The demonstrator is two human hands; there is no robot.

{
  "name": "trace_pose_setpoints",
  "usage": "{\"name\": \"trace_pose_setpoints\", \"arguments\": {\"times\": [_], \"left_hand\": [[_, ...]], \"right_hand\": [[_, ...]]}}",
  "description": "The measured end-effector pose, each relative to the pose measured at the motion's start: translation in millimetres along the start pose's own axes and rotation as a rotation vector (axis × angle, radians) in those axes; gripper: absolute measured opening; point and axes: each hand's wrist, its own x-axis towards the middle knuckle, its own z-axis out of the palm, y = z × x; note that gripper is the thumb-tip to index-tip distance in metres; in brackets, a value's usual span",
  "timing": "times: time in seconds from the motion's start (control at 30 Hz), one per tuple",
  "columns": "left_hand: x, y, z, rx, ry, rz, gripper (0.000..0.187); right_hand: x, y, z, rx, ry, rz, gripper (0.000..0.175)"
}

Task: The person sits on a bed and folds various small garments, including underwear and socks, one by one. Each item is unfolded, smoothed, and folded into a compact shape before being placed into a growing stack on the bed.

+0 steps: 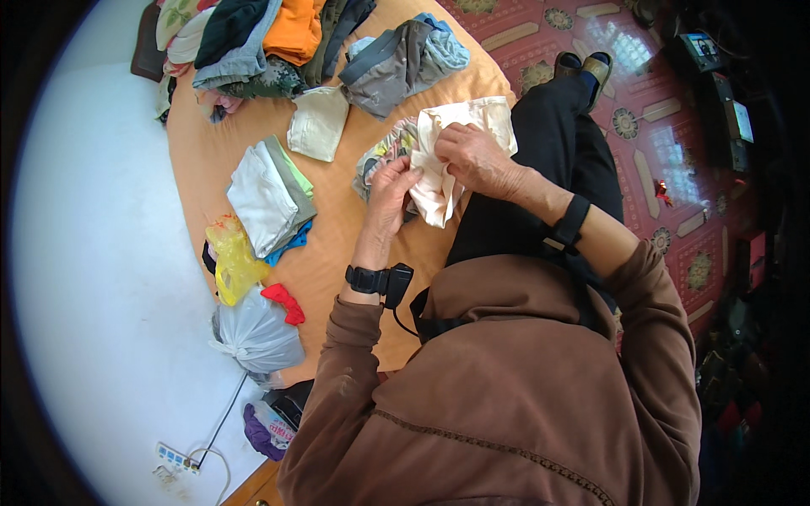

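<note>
A cream-white cloth garment [493,117] lies partly across my lap and the bed's edge, bunched in front of me. My left hand [393,190] pinches its near left edge between thumb and fingers. On top of the cloth, my right hand [474,158] grips a fold with bent fingers. Beneath and to the left is a crumpled patterned garment [383,152], partly hidden by the cream cloth and my left hand. A folded cream cloth [319,123] lies flat on the bed a little farther off.
The bed [342,253] has an orange sheet. Folded clothes [262,196], a grey garment [386,69] and a large clothes pile [253,44] lie on it. A yellow plastic bag [234,259], red cloth [285,303] and tied white bag [259,332] sit along the wall side.
</note>
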Motion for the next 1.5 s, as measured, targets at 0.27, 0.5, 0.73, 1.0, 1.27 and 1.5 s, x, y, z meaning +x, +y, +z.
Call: {"name": "trace_pose_setpoints", "arguments": {"times": [0.27,0.5,0.73,1.0,1.27,1.5], "left_hand": [[16,65,-5,-0.184,0.165,0.389,0.026],[-2,62,-17,-0.231,0.056,0.447,0.028],[9,25,-79,-0.124,0.26,0.301,0.028],[-8,5,-48,0.4,0.35,0.421,0.011],[7,-32,83,1.142,-0.327,0.538,0.024],[3,19,44,0.573,-0.125,0.308,0.011]], "right_hand": [[9,18,-79,0.189,0.468,0.157,0.013],[-20,-46,-139,-0.159,0.225,-0.256,0.024],[-54,-98,-72,0.452,-0.441,-0.128,0.016],[-25,0,-77,0.129,0.006,0.298,0.013],[-41,35,-64,0.152,-0.083,0.444,0.014],[-45,39,-79,0.19,0.018,0.458,0.022]]}}
